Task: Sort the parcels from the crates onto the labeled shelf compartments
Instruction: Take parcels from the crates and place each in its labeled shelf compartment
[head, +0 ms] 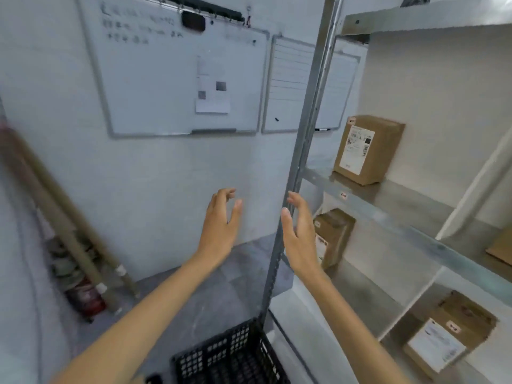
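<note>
While left hand (219,234) and right hand (300,242) hang released | brown parcel (368,149), white label, on shelf (407,200)

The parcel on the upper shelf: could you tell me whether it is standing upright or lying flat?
Upright. The parcel stands on end on the shelf, taller than wide, its white label facing out.

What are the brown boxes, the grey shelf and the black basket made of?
The brown boxes look like cardboard: matte, with folded edges and paper labels stuck on. The grey shelf seems to be metal, with a dull sheen and punched holes up its post. The black basket is probably plastic, moulded into a grid.
</note>
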